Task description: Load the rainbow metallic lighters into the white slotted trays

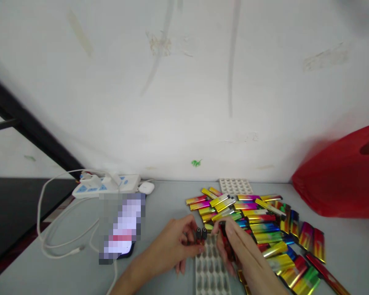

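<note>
My left hand (178,241) is closed, its thumb and fingers around two black-topped lighters (201,233) at the far left corner of a pale slotted tray (213,266). Whether their lower ends rest in the tray's slots cannot be seen. On the tray's right side, my right hand (241,246) grips a dark red lighter (226,241) with a black top, held tilted; the fingers cover part of it. Beside and beyond my right hand lies a loose heap of shiny metallic lighter sleeves (266,227) in yellow, red, green, blue and purple.
A second slotted tray (236,186) lies against the wall. At the left are a phone (124,229), a white power strip (106,185), a white cable (61,256) and a small white round-cornered device (146,188). A red bag (338,180) stands at the right.
</note>
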`<control>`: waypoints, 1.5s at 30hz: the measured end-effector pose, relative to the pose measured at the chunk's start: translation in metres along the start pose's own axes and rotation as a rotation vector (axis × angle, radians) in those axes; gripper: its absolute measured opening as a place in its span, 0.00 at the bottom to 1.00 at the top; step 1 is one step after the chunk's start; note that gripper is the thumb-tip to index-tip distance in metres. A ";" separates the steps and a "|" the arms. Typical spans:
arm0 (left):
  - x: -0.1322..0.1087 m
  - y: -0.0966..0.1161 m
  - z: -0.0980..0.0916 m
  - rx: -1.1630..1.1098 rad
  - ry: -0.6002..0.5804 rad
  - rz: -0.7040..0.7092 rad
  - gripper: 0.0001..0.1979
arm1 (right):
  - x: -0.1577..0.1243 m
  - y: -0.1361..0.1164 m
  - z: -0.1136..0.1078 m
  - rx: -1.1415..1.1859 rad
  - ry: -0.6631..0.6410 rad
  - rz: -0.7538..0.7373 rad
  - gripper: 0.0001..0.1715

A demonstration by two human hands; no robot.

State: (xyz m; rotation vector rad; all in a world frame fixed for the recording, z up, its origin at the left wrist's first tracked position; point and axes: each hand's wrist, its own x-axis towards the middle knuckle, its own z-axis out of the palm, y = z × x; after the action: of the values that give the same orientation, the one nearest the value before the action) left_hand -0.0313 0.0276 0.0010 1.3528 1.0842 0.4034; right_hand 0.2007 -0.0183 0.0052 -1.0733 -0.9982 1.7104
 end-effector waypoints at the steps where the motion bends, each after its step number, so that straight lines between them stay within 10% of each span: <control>1: 0.000 0.001 0.000 0.001 0.000 -0.002 0.21 | -0.003 -0.003 0.002 -0.126 0.076 -0.103 0.26; 7: 0.000 0.002 -0.001 0.017 -0.003 -0.008 0.20 | -0.006 -0.015 0.007 -0.452 0.037 -0.411 0.17; 36: 0.005 -0.002 -0.001 0.047 0.017 0.062 0.20 | -0.006 -0.008 0.003 -0.792 0.085 -0.440 0.27; 45: 0.005 -0.003 0.000 0.053 0.018 0.037 0.21 | 0.009 -0.017 -0.024 -1.227 0.343 -0.629 0.16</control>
State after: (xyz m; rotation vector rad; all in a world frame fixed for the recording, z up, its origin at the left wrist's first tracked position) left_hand -0.0300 0.0314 -0.0035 1.4206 1.0924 0.4167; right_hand 0.2247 -0.0006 0.0116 -1.4562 -1.9373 0.2662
